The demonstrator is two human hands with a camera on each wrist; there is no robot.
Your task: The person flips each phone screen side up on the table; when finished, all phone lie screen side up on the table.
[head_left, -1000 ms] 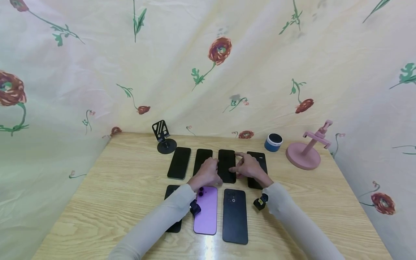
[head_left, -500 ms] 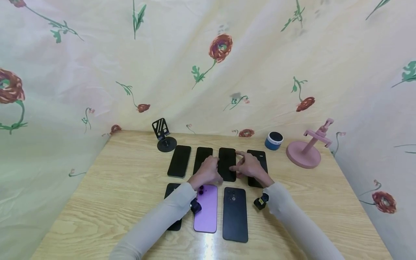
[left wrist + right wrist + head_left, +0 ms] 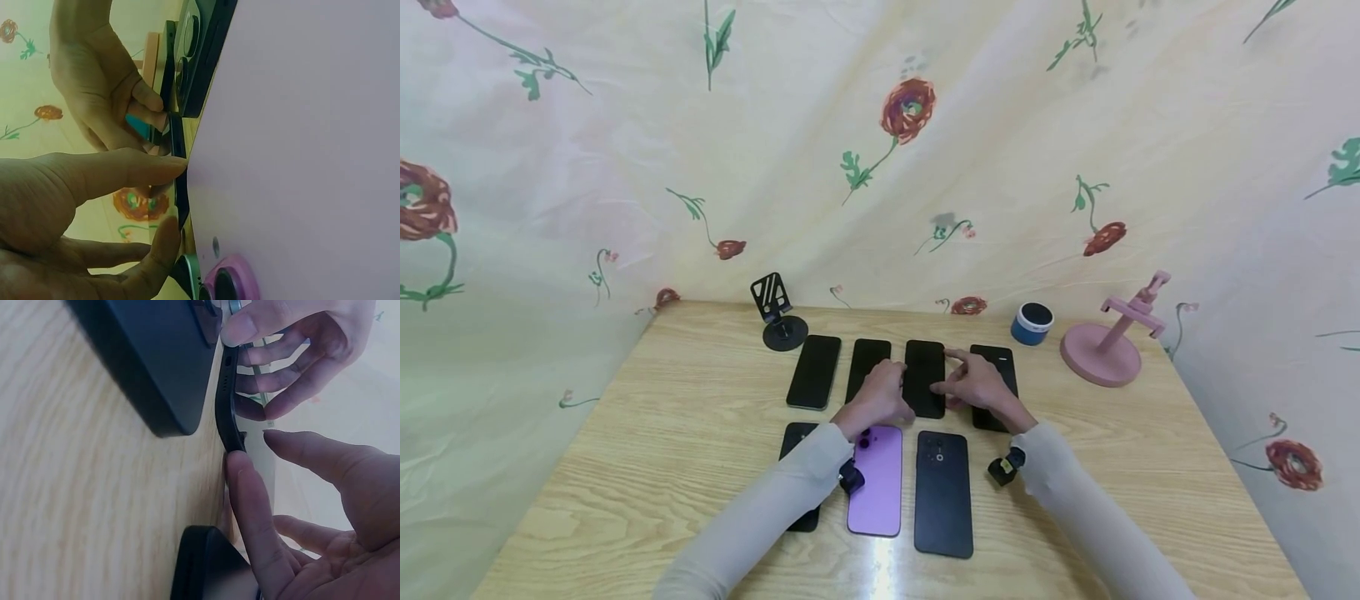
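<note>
A black smartphone (image 3: 923, 379) lies screen up on the wooden table, in the back row, between both hands. My left hand (image 3: 876, 396) touches its left side; in the left wrist view the thumb (image 3: 147, 169) rests at the near edge and a fingertip (image 3: 165, 234) touches farther along. At its right side is my right hand (image 3: 979, 385), with the index finger by the far corner and the thumb over the screen. In the right wrist view one right fingertip (image 3: 240, 464) meets the phone's near corner. Another dark phone (image 3: 1004, 367) is partly hidden under the right hand.
Two more black phones (image 3: 814, 372) lie left in the back row. Nearer are a purple phone (image 3: 880, 492), a dark blue phone (image 3: 943, 500) and one half covered by the left sleeve. Behind stand a black phone stand (image 3: 785, 333), a blue cylinder (image 3: 1030, 329) and a pink stand (image 3: 1086, 354).
The head view has tilted slightly, so everything appears a little higher. Both hands and the phone between them keep nearly the same places.
</note>
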